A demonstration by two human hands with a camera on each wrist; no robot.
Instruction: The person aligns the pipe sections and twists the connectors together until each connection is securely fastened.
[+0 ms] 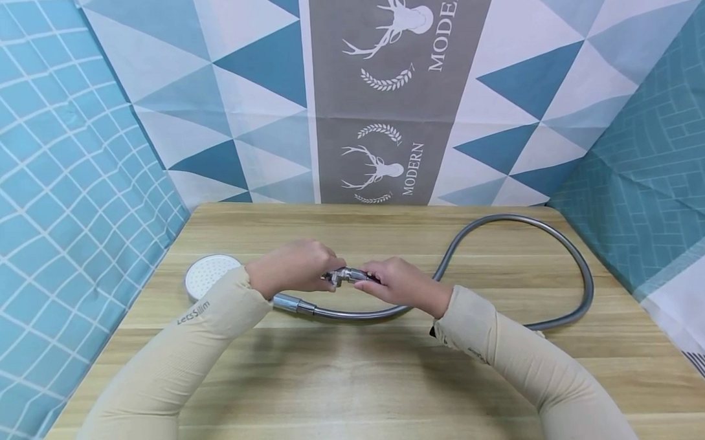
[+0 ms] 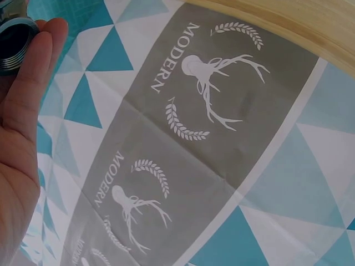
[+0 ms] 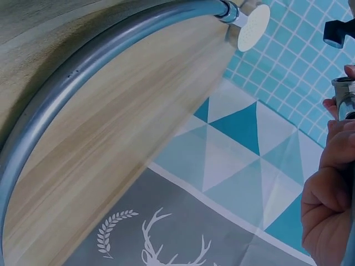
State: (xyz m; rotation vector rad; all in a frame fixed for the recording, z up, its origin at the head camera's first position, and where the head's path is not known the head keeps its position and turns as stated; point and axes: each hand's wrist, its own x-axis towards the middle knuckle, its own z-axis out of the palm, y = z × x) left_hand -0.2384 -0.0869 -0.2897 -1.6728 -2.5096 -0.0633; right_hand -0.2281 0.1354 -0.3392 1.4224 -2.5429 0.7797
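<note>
In the head view both hands meet over the middle of the wooden table at a small chrome pipe fitting (image 1: 338, 277) with a side outlet. My left hand (image 1: 296, 267) grips its left part; the left wrist view shows a threaded opening (image 2: 15, 47) beside these fingertips. My right hand (image 1: 402, 283) pinches the dark and silver piece (image 1: 360, 275) at the fitting's right end. Fingers hide how the parts join. A white round shower head (image 1: 211, 274) lies left, its chrome handle (image 1: 291, 304) partly behind the left wrist, with a grey shower hose (image 1: 356, 315) attached.
The hose loops over the right side of the wooden table (image 1: 347, 395) and passes under the right forearm; its other end is hidden. Patterned sheets (image 1: 267, 119) stand behind the table, with blue tile-pattern sheets (image 1: 42, 192) at the sides.
</note>
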